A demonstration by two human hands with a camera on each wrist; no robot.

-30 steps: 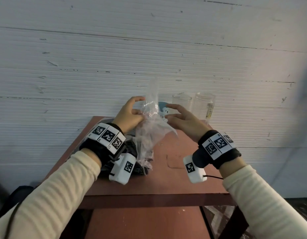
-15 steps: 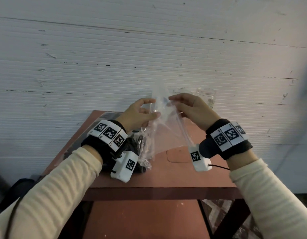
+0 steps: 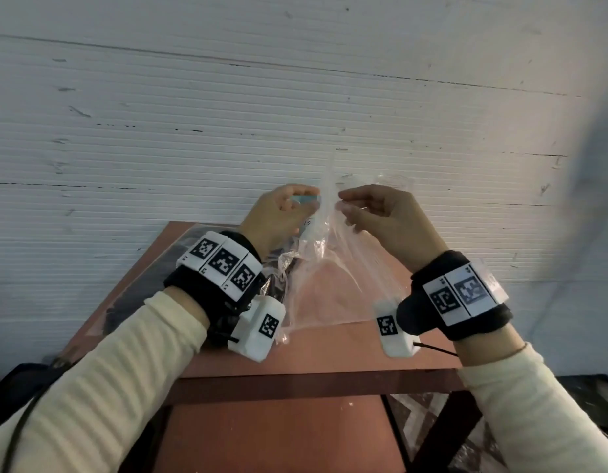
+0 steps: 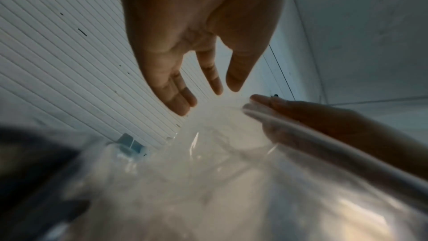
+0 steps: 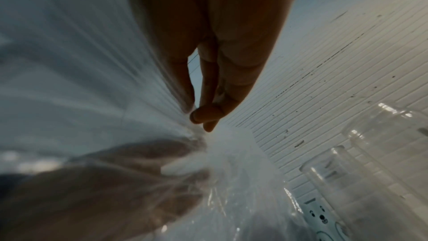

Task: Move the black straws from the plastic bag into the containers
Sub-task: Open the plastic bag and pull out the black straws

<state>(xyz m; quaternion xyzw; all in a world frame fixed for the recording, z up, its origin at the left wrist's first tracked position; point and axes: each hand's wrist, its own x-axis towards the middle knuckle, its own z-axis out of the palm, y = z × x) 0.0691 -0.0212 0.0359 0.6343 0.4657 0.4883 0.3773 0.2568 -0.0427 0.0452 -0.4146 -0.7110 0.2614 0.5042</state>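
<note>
A clear plastic bag (image 3: 324, 274) hangs above the red-brown table (image 3: 330, 356) between my two raised hands. My right hand (image 3: 343, 203) pinches its top edge between thumb and forefinger, which the right wrist view shows as my right hand (image 5: 200, 116). Beside the same edge is my left hand (image 3: 313, 199); in the left wrist view my left hand (image 4: 208, 91) has straight, spread fingers that hold nothing. A dark bundle (image 3: 273, 268), probably the black straws, shows behind my left wrist and is mostly hidden. Clear containers (image 5: 342, 175) stand at the table's back; one rim (image 3: 394, 180) shows above my right hand.
A white cup with a bear face (image 5: 320, 216) stands by the clear containers. A blue-topped item (image 3: 302, 199) sits behind my left hand. A ribbed white wall (image 3: 227, 131) rises directly behind the table. Glossy plastic (image 3: 180, 247) lies on the table's left side.
My right hand came in and pinched the bag's top edge. Both hands rose with the bag, and the left hand's fingers straightened off it.
</note>
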